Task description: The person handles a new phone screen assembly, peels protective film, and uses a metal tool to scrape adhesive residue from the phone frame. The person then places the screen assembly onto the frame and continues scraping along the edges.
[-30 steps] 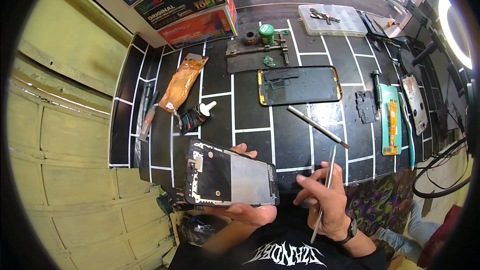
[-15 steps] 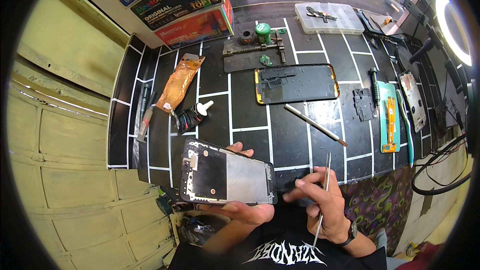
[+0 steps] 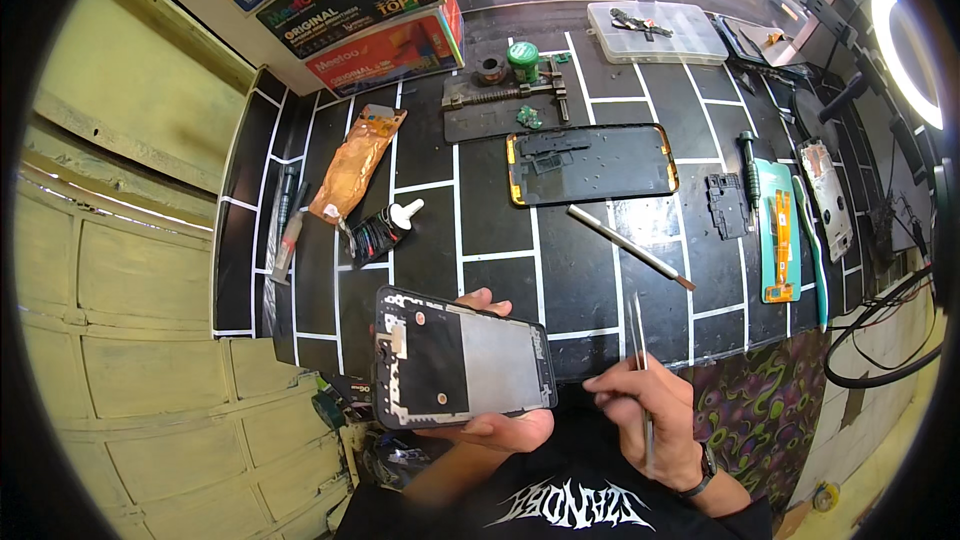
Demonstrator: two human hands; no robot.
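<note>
My left hand (image 3: pixel 510 430) grips a phone frame (image 3: pixel 505 365) from below, thumb along its near edge and fingertips showing past the far edge. Its inner side faces up, part black and part silver-grey, with a pale border at the left end. To the right, my right hand (image 3: pixel 655 415) is closed on slim metal tweezers (image 3: pixel 643 340), whose tips point away from me over the table's front edge. The tweezers are apart from the frame. Beyond them a thin brush (image 3: pixel 625 245) with a silver handle lies slantwise on the table.
A black phone back cover (image 3: pixel 592 168) lies mid-table. Behind it sits a clamp holder (image 3: pixel 500 100) beside a green-lidded jar (image 3: pixel 523 60). At left are a glue bottle (image 3: pixel 380 238) and a copper-coloured sheet (image 3: pixel 357 165). A screwdriver (image 3: pixel 749 175) and orange flex cable (image 3: pixel 780 250) lie right.
The phone frame has shifted slightly right and its left end is lower. My right hand has turned, swinging the tweezer tips to the left.
</note>
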